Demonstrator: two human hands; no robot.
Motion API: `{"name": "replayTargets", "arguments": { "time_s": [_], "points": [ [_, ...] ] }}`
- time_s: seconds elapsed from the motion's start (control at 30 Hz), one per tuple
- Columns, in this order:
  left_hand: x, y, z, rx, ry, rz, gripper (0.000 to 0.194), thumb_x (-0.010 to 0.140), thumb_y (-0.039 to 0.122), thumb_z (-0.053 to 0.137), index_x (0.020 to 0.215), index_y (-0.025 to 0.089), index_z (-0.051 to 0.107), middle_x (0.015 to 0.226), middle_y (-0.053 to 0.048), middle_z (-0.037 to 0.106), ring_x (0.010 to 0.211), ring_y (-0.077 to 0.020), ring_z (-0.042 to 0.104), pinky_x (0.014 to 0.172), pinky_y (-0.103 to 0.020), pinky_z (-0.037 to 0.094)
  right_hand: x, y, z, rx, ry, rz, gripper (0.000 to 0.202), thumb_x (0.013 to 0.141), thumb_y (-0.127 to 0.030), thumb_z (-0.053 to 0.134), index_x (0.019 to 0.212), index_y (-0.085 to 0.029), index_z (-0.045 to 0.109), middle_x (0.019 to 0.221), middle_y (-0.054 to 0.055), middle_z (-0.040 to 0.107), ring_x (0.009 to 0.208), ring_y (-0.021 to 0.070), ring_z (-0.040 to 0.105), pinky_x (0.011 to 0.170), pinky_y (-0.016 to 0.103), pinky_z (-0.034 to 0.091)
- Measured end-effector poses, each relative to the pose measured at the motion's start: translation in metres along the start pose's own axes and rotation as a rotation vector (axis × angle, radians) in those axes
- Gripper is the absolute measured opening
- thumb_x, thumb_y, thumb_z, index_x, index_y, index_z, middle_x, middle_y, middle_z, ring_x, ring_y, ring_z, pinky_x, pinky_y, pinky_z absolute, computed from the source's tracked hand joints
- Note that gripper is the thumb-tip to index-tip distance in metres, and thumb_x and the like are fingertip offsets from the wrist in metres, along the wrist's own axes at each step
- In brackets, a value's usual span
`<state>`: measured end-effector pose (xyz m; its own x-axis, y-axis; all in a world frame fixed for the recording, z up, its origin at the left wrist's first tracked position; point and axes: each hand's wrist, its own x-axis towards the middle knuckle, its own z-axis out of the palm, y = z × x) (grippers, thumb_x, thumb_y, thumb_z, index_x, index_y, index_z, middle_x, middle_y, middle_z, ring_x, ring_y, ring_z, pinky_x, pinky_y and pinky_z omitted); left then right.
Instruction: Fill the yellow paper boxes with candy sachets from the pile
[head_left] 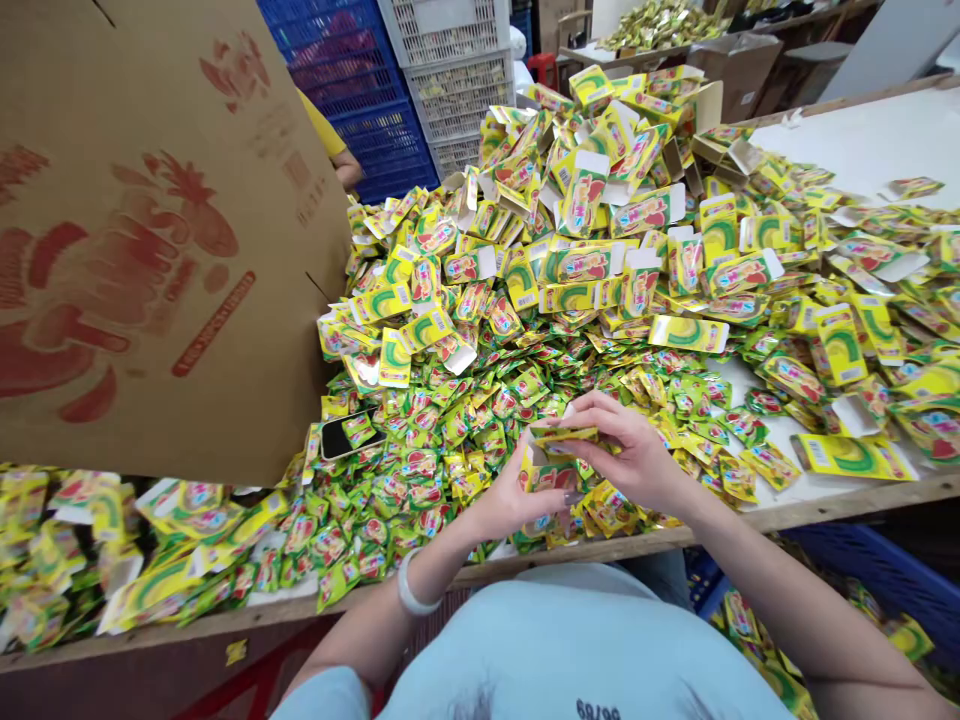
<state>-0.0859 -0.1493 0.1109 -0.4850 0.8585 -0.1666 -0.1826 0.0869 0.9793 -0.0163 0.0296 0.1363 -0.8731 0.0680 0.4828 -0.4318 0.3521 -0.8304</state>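
Note:
My left hand (504, 500), with a white band on its wrist, is closed around a small printed carton (534, 472) just above the table's front edge. My right hand (634, 450) pinches a yellow sachet (566, 436) at the carton's upper end. How far the sachet sits inside the carton is hidden by the fingers. Beneath and around both hands spreads a heap of small green and yellow sachets (420, 465). Behind it rises a pile of yellow fruit-printed cartons (585, 262), several with white flaps standing up.
A large brown cardboard box (172, 400) blocks the left side. A phone (341, 438) lies among the sachets. Blue crates (375, 120) and white crates (457, 95) stack behind the table. Another person's arm (345, 168) shows beside the box. A blue basket (862, 570) stands below right.

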Motion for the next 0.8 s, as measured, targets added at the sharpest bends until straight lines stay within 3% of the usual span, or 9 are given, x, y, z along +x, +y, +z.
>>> {"name": "replayTargets", "arguments": {
  "time_s": [0.13,0.3,0.4,0.5,0.57,0.63,0.7,0.8],
  "points": [
    [0.002,-0.001,-0.004,0.058,-0.066,0.011,0.076,0.077,0.029,0.076,0.139,0.026,0.034,0.123,-0.008,0.056,0.093,-0.0188,0.062,0.085,-0.034,0.053,-0.005,-0.003,-0.013,-0.153,-0.283,0.105,0.021,0.095,-0.020,0.057,0.110,-0.024,0.071,0.096,0.006,0.058,0.090,0.0176,0.060,0.081,0.032,0.053],
    [0.007,-0.008,-0.002,0.210,-0.113,0.021,0.082,0.077,0.018,0.070,0.145,0.026,0.024,0.123,-0.008,0.057,0.103,-0.0219,0.060,0.095,-0.039,0.049,-0.004,-0.015,-0.025,-0.277,-0.459,0.174,0.023,0.090,-0.013,0.060,0.108,-0.022,0.071,0.104,0.008,0.061,0.097,0.0207,0.061,0.084,0.035,0.052],
    [0.006,-0.007,-0.003,0.222,-0.132,-0.001,0.086,0.078,0.017,0.069,0.148,0.024,0.020,0.120,-0.009,0.058,0.095,-0.0200,0.062,0.089,-0.038,0.051,-0.006,-0.014,-0.031,-0.171,-0.441,0.187,0.025,0.091,-0.019,0.061,0.116,-0.021,0.065,0.108,0.008,0.064,0.090,0.0180,0.063,0.078,0.030,0.053],
    [0.003,-0.006,-0.004,0.235,-0.149,-0.039,0.090,0.078,0.017,0.068,0.151,0.024,0.015,0.121,-0.010,0.059,0.093,-0.0192,0.063,0.089,-0.037,0.052,-0.011,-0.006,-0.031,-0.106,-0.342,0.195,0.012,0.095,-0.027,0.057,0.096,-0.020,0.066,0.090,0.004,0.066,0.070,0.0129,0.061,0.062,0.024,0.049],
    [0.001,-0.007,-0.003,0.249,-0.145,-0.035,0.093,0.078,0.017,0.068,0.153,0.024,0.014,0.131,-0.011,0.054,0.105,-0.0213,0.061,0.096,-0.037,0.049,-0.016,-0.001,-0.027,-0.141,-0.334,0.110,0.022,0.098,-0.025,0.052,0.082,-0.019,0.065,0.082,0.004,0.065,0.069,0.0131,0.060,0.063,0.024,0.047],
    [-0.001,-0.011,0.000,0.242,-0.133,-0.043,0.095,0.078,0.018,0.069,0.154,0.024,0.012,0.137,-0.012,0.051,0.110,-0.0219,0.059,0.099,-0.037,0.047,-0.022,0.003,-0.024,-0.207,-0.361,0.044,0.027,0.100,-0.021,0.046,0.082,-0.018,0.067,0.083,0.006,0.066,0.076,0.0151,0.062,0.068,0.026,0.047],
    [-0.003,-0.017,0.003,0.215,-0.140,-0.085,0.098,0.078,0.021,0.069,0.156,0.026,0.010,0.132,-0.011,0.055,0.102,-0.0206,0.062,0.096,-0.037,0.048,-0.029,0.003,-0.022,-0.253,-0.393,0.064,0.030,0.100,-0.018,0.042,0.086,-0.018,0.068,0.086,0.007,0.067,0.079,0.0161,0.063,0.069,0.027,0.047],
    [-0.005,-0.029,0.005,0.126,-0.208,-0.165,0.103,0.076,0.027,0.073,0.156,0.028,0.009,0.113,-0.007,0.062,0.089,-0.0198,0.063,0.089,-0.038,0.051,-0.038,0.003,-0.025,-0.224,-0.408,0.189,0.019,0.099,-0.026,0.050,0.091,-0.019,0.066,0.083,0.005,0.066,0.071,0.0145,0.061,0.065,0.025,0.046]
  ]
}}
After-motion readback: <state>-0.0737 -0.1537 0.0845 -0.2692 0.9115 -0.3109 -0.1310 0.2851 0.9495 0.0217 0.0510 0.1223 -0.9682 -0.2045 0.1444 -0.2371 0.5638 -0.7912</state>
